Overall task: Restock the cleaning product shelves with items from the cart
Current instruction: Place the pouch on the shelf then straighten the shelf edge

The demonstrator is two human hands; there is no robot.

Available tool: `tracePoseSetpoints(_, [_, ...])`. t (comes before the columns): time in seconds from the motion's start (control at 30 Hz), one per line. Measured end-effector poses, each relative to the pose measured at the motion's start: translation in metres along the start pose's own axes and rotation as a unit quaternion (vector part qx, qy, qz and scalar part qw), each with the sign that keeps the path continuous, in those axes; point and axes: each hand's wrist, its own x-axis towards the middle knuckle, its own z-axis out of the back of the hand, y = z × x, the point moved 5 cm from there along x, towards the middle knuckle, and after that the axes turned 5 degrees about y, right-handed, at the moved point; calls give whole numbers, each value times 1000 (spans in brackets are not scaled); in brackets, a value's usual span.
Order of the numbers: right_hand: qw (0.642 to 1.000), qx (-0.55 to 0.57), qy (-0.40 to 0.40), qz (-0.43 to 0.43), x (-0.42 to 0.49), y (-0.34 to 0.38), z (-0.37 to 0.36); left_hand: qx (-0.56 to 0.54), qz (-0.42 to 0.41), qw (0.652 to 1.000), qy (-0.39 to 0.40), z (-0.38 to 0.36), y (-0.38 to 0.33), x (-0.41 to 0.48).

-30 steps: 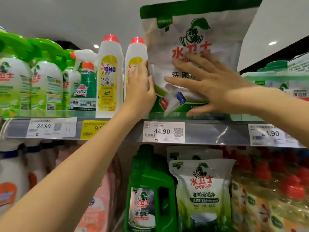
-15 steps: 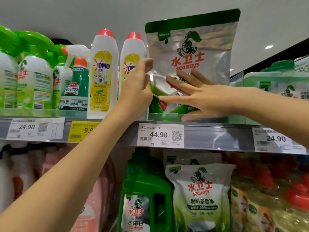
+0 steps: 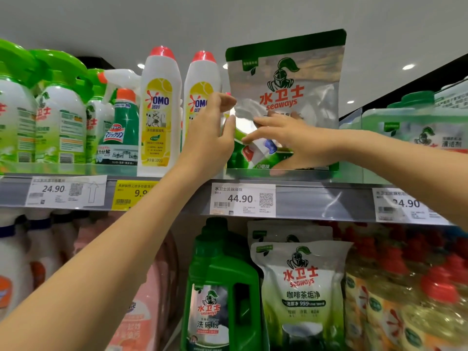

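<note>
The pouch [image 3: 298, 72] stands upright on the top shelf [image 3: 321, 202], just beside a white bottle [image 3: 201, 79]. The left hand [image 3: 207, 138] grips its left edge with curled forefinger and thumb. The right hand [image 3: 296, 140] presses its front, fingers straight and spread.

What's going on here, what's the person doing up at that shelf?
A person is setting a silver-and-green pouch on the top shelf, just right of the two OMO bottles and above the 44.90 tag. The left hand grips the pouch's left edge, while the right hand lies flat on its front with fingers spread. The pouch stands upright with its base at shelf level; neither hand has let go yet.
</note>
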Motion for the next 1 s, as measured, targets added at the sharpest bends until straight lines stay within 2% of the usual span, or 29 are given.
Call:
tracePoseSetpoints(0.2, [980,184,-81,0,-18,12,13,55,-74,995,-38,8,-21,-12])
tracePoseSetpoints(0.4, [955,252,-159,-4,-51,25,16,107,-41,993,-13,15,-42,-45])
tracePoseSetpoints(0.5, [914,319,-252,-3,-81,37,20,95,-6,995,-22,30,-61,-72])
tracePoseSetpoints(0.6, [854,419,-308,25,-112,66,20,10,75,996,-55,53,-87,-112])
tracePoseSetpoints(0.67, [795,526,-297,50,-131,94,11,-66,167,981,-67,68,-101,-147])
tracePoseSetpoints(0.77, [719,647,-243,76,-155,148,-14,-159,305,935,-83,92,-117,-214])
tracePoseSetpoints(0.83, [694,684,-202,98,-171,192,-35,-170,369,910,-85,115,-127,-264])
tracePoseSetpoints(1.0, [636,755,-57,145,-201,317,-85,-115,482,860,-127,191,-153,-401])
